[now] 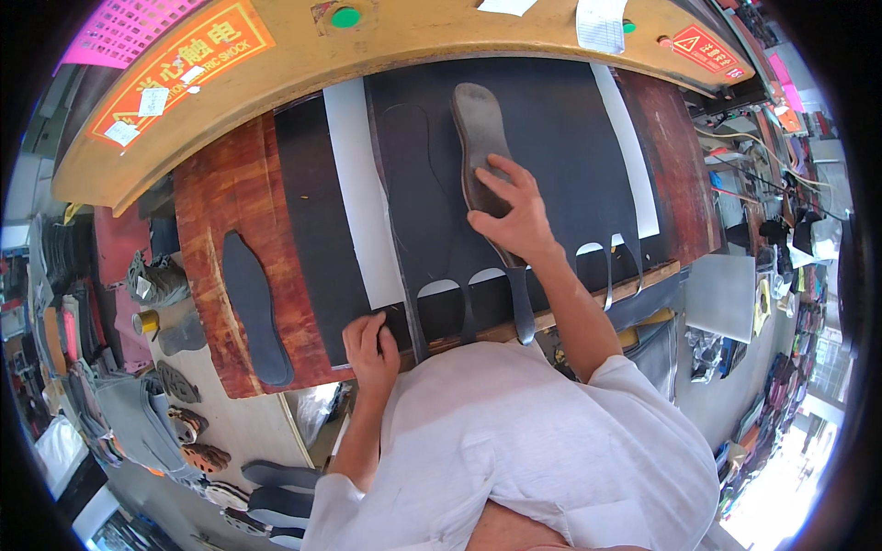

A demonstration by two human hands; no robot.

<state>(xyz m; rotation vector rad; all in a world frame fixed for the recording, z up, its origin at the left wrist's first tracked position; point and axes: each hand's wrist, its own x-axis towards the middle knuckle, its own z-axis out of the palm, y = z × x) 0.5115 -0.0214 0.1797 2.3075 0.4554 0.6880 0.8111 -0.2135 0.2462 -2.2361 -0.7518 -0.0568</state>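
One broad wooden cutting board (234,197), reddish and worn, spans the bench under a yellow machine head (303,55) at the far side. Over the board lies a large dark sheet (551,138) of thin material, with a white sheet (354,174) showing beneath its left part; sole-shaped holes are cut along the dark sheet's near edge, leaving narrow strips between them, and another sole outline is pressed into it left of centre. On the dark sheet, slightly right of centre, rests a sole-shaped cutting die (478,129), greyish-brown, lying lengthwise from far to near. The right hand (510,211) lies flat on the near end of this die, fingers spread and pressed down on it, the forearm reaching from the near right. The left hand (372,344) is at the near edge of the dark sheet, fingers curled and pinching that edge, wrist bent upward from a white sleeve (514,441). A single cut dark insole (253,308) lies alone on the bare board at the left, well apart from both hands. Lower left, off the board, further sole pieces (197,432) lie loosely on a pale surface; no container holds them.
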